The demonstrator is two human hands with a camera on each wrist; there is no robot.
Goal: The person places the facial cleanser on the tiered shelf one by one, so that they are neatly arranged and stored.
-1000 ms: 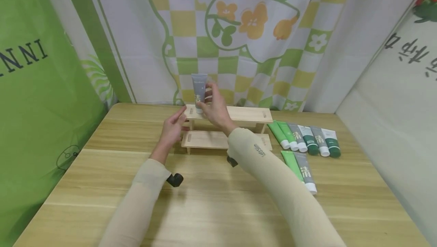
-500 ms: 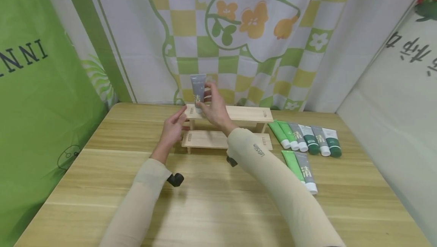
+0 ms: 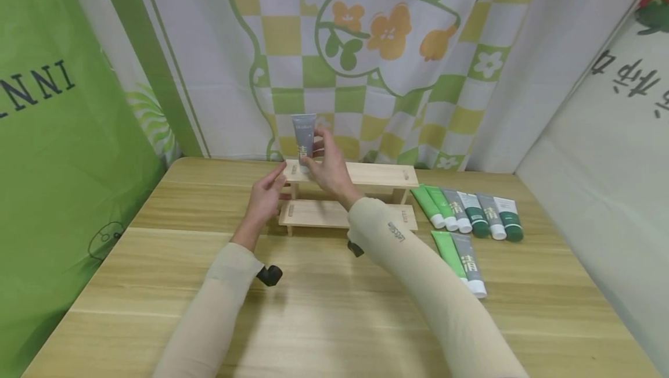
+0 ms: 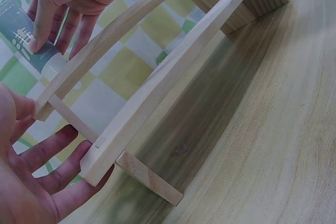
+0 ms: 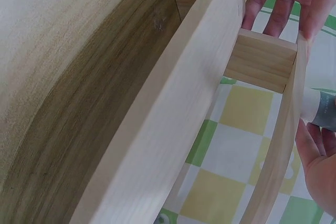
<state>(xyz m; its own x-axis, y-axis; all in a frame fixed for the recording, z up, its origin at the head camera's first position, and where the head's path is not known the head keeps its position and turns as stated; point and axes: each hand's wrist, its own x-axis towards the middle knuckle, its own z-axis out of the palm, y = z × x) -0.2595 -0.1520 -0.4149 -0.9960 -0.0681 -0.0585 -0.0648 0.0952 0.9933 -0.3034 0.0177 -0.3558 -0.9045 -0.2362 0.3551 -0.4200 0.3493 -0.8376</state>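
Note:
A grey squeeze tube (image 3: 304,134) with a white cap stands cap-down at the left end of the upper board (image 3: 371,173) of a two-tier wooden rack. My right hand (image 3: 331,169) pinches it from the right, thumb in front and fingers behind. At the rack's left end is my left hand (image 3: 263,198), its fingers spread and reaching along the ends of both boards. The left wrist view shows those fingers (image 4: 55,174) beside the lower board (image 4: 152,95), and the tube's cap (image 4: 53,66) right at the upper board's edge.
Several tubes, green, grey and white-and-green, lie in a row (image 3: 491,215) right of the rack. Closer to me lie a green tube (image 3: 447,250) and a grey tube (image 3: 468,262). A patterned curtain (image 3: 387,99) hangs behind the wooden table (image 3: 334,320).
Almost nothing differs. The tube's top shifts very slightly while my right hand keeps hold of it; my left hand stays at the rack's end.

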